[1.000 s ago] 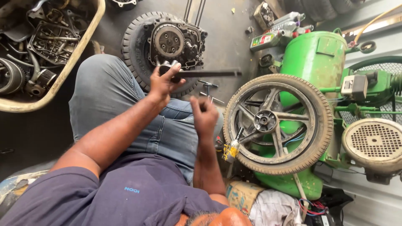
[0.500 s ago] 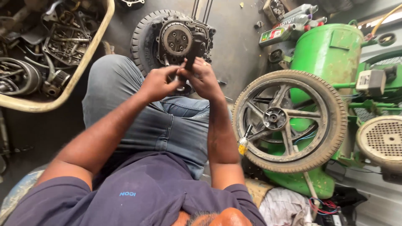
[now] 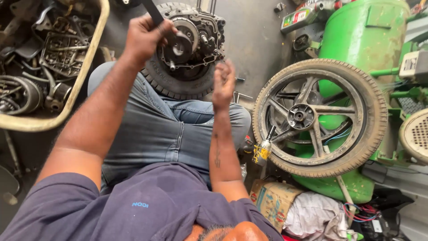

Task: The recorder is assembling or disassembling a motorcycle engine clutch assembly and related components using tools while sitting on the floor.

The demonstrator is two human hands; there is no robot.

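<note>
I sit on the floor in blue jeans, facing a grey engine case [image 3: 201,32] that rests on a black tyre [image 3: 171,87]. My left hand [image 3: 145,38] is closed around a long dark bar tool [image 3: 154,12], whose lower end meets the round clutch part [image 3: 180,48] on the engine. The bar runs up and left out of the frame's top. My right hand [image 3: 224,85] hovers just right of the engine, fingers loosely spread, holding nothing.
A cream tub [image 3: 87,67] full of metal scrap parts sits at the left. A spoked wheel [image 3: 318,117] leans on a green tank [image 3: 368,38] at right. A yellow power tool [image 3: 263,149], a cardboard box [image 3: 272,201] and rags lie near my right knee.
Both hands were together on the tool near the engine. Now the left hand has lifted the bar up onto the clutch part, and the right hand has come off, open.
</note>
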